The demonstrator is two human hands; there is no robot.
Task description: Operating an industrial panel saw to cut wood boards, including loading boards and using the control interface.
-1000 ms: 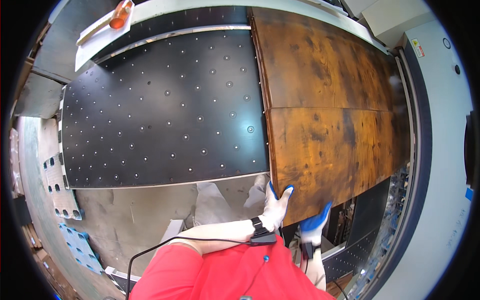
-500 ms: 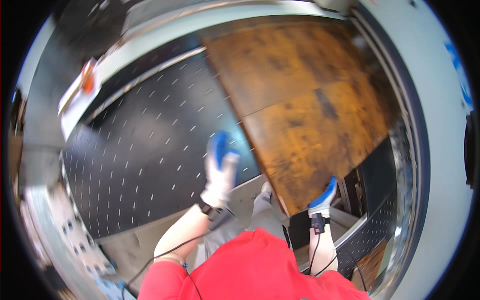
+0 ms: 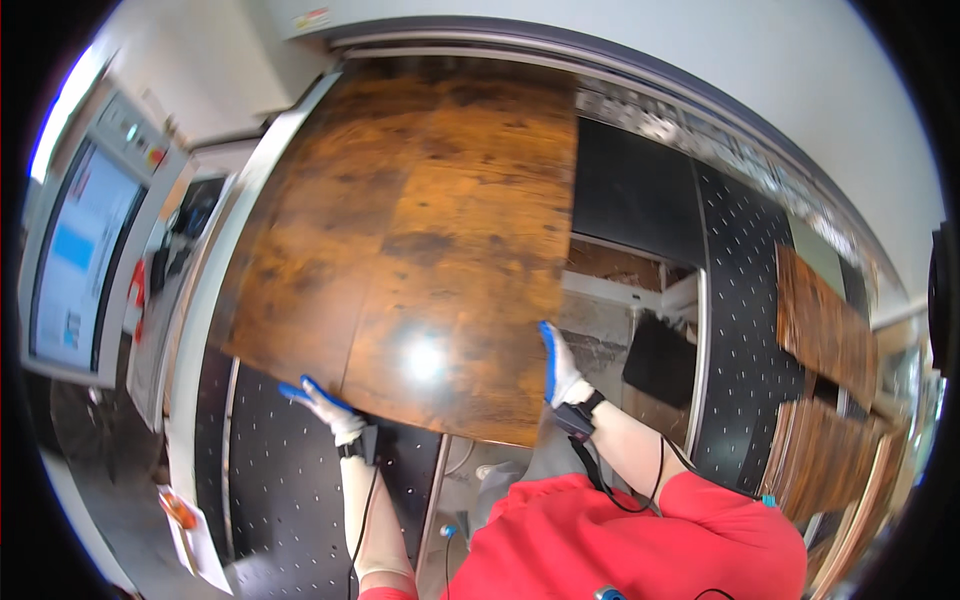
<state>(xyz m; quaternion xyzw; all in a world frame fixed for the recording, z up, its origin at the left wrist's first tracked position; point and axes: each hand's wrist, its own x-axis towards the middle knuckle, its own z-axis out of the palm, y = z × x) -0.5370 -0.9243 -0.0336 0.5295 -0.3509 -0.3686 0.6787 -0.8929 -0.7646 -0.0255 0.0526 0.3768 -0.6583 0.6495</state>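
Two brown wooden boards lie side by side, flat on the black tabletop [image 3: 290, 490], their seam running away from the person: the left board [image 3: 305, 240] and the right board [image 3: 475, 250]. The right board's near right corner juts out over a gap, close to the person's red shirt [image 3: 640, 540].

The left hand [image 3: 322, 402], in a white glove with blue on the palm side, is at the boards' near edge, just left of the seam, thumb and fingers spread wide. The right hand [image 3: 560, 368], gloved alike, is flat and unclosed along the right edge, fingers pointing away. Whether either hand presses hard, I cannot tell.

A screen [image 3: 85, 255] stands at far left, and an orange object [image 3: 178, 511] sits on white paper below it. More boards [image 3: 815, 455] are piled at right.
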